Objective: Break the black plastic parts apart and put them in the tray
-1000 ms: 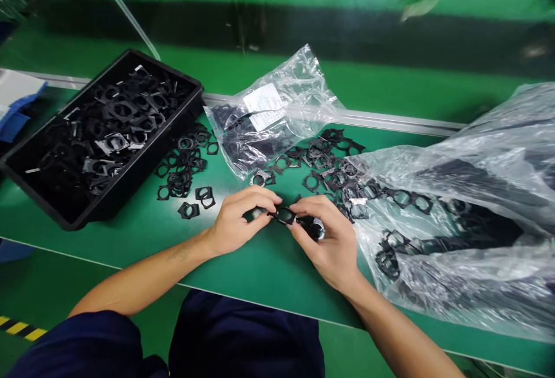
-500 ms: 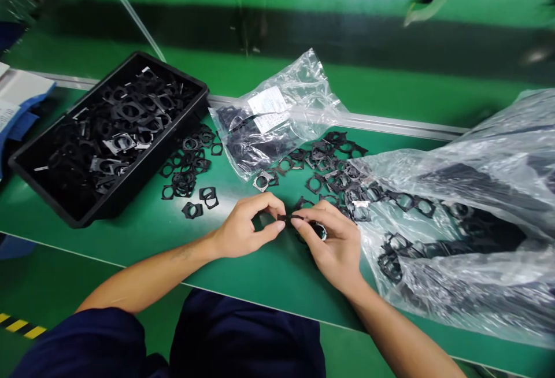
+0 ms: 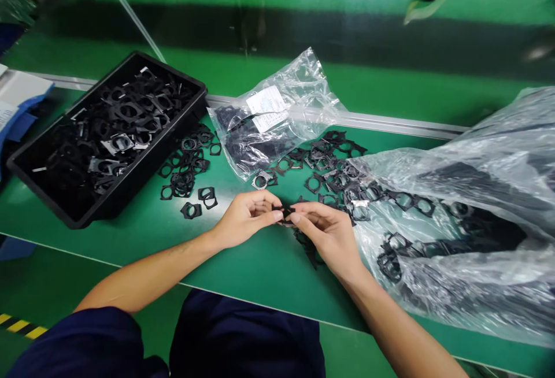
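Observation:
Between my two hands is a small black plate [image 3: 286,214], pinched at its left side by my left hand [image 3: 246,218] and at its right side by my right hand [image 3: 328,229]. Fingers cover much of it, so its full outline is hidden. Beneath my right hand lie several black ring-shaped plates [image 3: 309,246], partly covered by it. Behind the hands, a pile of similar black plates with round holes [image 3: 315,182] spreads over the green table [image 3: 243,268].
A black bin [image 3: 82,220] full of such plates stands at the left, with loose plates [image 3: 184,182] beside it. A labelled clear bag [image 3: 299,86] lies at the back. A large plastic bag [image 3: 468,291] spilling plates takes up the right side.
My hands have turned the black plate so more of its face shows. The right hand has shifted slightly left, and the shiny ring seen under it is now out of sight.

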Demonstrator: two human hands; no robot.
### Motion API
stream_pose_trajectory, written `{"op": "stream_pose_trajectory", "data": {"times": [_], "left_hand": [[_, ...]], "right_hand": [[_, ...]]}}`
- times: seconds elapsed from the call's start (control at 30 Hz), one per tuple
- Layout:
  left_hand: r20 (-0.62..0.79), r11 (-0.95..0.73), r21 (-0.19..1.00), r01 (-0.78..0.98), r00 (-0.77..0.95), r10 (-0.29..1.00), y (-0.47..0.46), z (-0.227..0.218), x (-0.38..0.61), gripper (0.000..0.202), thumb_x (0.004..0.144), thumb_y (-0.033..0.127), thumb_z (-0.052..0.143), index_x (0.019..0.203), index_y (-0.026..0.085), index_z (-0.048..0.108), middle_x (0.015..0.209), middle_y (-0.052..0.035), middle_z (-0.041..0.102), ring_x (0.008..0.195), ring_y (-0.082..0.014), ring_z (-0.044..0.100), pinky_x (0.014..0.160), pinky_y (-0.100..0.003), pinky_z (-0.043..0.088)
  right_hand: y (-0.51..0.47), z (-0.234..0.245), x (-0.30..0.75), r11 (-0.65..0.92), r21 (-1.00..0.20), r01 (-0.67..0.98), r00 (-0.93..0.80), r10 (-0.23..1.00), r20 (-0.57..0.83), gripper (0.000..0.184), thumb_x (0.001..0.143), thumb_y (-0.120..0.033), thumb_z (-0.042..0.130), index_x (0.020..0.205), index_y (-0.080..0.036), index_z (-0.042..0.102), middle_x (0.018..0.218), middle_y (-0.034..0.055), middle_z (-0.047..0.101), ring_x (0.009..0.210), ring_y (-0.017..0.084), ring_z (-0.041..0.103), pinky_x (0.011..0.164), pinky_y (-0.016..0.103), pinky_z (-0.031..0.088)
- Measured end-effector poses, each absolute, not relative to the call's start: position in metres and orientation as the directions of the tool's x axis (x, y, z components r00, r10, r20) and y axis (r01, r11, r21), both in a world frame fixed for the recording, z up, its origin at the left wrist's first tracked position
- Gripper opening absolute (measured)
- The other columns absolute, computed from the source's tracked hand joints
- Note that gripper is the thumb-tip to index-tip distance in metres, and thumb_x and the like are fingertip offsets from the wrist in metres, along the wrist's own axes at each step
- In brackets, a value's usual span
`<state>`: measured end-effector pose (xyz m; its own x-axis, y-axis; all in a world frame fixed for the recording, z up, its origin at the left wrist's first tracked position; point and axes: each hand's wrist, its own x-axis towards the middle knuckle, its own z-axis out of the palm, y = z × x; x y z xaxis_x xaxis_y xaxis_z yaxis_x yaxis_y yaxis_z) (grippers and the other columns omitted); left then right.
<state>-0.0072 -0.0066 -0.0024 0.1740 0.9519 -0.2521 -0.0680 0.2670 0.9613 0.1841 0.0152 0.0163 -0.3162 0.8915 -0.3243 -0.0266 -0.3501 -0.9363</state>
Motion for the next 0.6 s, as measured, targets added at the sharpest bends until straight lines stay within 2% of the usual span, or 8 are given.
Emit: {"op": "stream_pose_trajectory", "data": {"times": [0.17,0.3,0.4,0.47,0.53,0.6], "left_hand": [[-0.266,0.307,0.94,-0.15,0.243,0.933,-0.005,-0.001,-0.008,0.042,0.08,0.053,0.079,0.094,0.014,0.069,0.085,-0.0093,0.079,0.072,-0.0208,0.077,0.068,-0.03,0.06],[-0.281,0.316,0.941,-0.12,0.239,0.929,-0.003,0.001,-0.009,0.042,0.079,0.053,0.08,0.091,0.013,0.071,0.076,-0.0078,0.077,0.062,-0.0174,0.073,0.062,-0.028,0.058],[-0.272,0.297,0.951,-0.081,0.233,0.934,-0.002,0.0,-0.01,0.04,0.08,0.051,0.079,0.091,0.013,0.072,0.07,-0.0053,0.075,0.056,-0.0142,0.068,0.058,-0.025,0.055],[-0.238,0.252,0.967,-0.038,0.221,0.946,-0.002,-0.001,-0.011,0.036,0.082,0.048,0.078,0.091,0.014,0.072,0.067,-0.0037,0.073,0.056,-0.0135,0.067,0.058,-0.024,0.054],[-0.178,0.17,0.984,0.058,0.202,0.963,-0.002,0.001,-0.012,0.03,0.085,0.043,0.075,0.093,0.014,0.074,0.066,-0.0026,0.072,0.058,-0.0137,0.067,0.059,-0.024,0.054],[-0.08,0.038,0.978,0.203,0.202,0.976,-0.003,0.006,-0.016,0.022,0.089,0.037,0.071,0.094,0.016,0.076,0.071,-0.0038,0.074,0.063,-0.0146,0.069,0.062,-0.025,0.055]], "right_hand": [[0.017,0.019,0.184,-0.347,-0.935,-0.071,-0.293,0.904,-0.313,0.027,0.072,-0.046,0.087,0.08,-0.022,0.079,0.072,0.0024,0.078,0.066,0.02,0.074,0.071,0.034,0.064],[0.015,0.018,0.185,-0.331,-0.941,-0.062,-0.304,0.905,-0.299,0.033,0.07,-0.051,0.088,0.079,-0.021,0.077,0.071,0.0025,0.077,0.065,0.02,0.074,0.068,0.033,0.064],[0.014,0.017,0.185,-0.277,-0.961,-0.001,-0.312,0.913,-0.263,0.035,0.075,-0.054,0.083,0.081,-0.02,0.075,0.071,0.0038,0.077,0.065,0.02,0.073,0.064,0.033,0.062],[0.015,0.017,0.188,-0.17,-0.981,0.09,-0.325,0.926,-0.19,0.032,0.083,-0.052,0.076,0.084,-0.021,0.076,0.073,0.0047,0.077,0.065,0.021,0.072,0.063,0.033,0.06],[0.02,0.016,0.193,0.028,-0.971,0.236,-0.317,0.947,-0.05,0.026,0.091,-0.046,0.068,0.087,-0.021,0.077,0.079,0.0058,0.078,0.069,0.021,0.072,0.066,0.034,0.059],[0.028,0.014,0.2,0.271,-0.87,0.411,-0.29,0.944,0.158,0.023,0.097,-0.038,0.061,0.093,-0.023,0.077,0.089,0.0077,0.078,0.081,0.024,0.071,0.079,0.04,0.059]]}}
